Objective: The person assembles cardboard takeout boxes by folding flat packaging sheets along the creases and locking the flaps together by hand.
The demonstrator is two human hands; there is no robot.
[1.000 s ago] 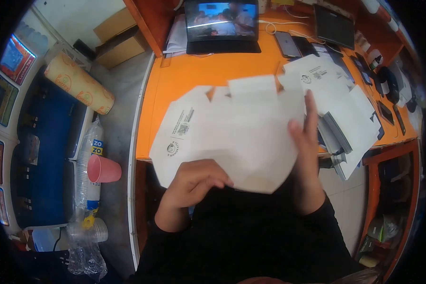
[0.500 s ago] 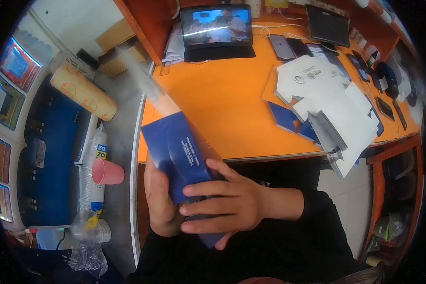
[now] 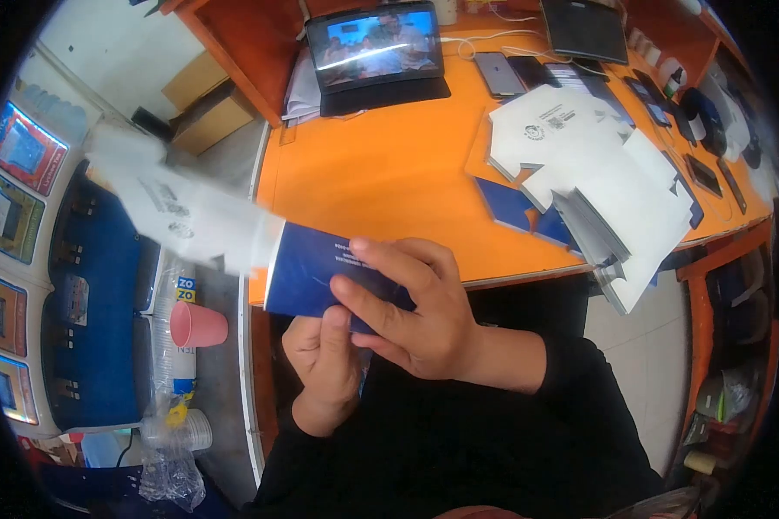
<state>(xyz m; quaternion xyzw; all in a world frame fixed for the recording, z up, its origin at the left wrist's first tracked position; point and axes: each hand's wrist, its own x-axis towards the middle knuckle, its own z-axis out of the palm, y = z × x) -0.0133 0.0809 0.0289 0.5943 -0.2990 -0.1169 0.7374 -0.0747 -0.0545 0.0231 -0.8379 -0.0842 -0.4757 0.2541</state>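
Both hands hold a blue cardboard carton (image 3: 307,272) with small white print, just in front of the desk's front edge. Its white inner side and flaps (image 3: 190,212) stretch out to the left, blurred by motion. My left hand (image 3: 325,372) pinches the carton's lower edge, thumb up, its other fingers partly hidden. My right hand (image 3: 428,311) wraps over the right end, with fingers lying across the blue face. To the right on the desk lies a stack of flat, unfolded cartons (image 3: 580,164), white side up, with blue showing at its edges.
On the orange desk (image 3: 372,173) stand a tablet (image 3: 376,52) playing video and several phones (image 3: 498,73). Left of the desk are a pink cup (image 3: 199,325), a sleeve of stacked cups (image 3: 173,346) and a cardboard box (image 3: 212,112). The carton stack overhangs the desk's front edge.
The carton has turned from nearly upright to lying sideways, and its white flaps now reach far left. Both hands have moved up, the right one shifting its fingers onto the printed face.
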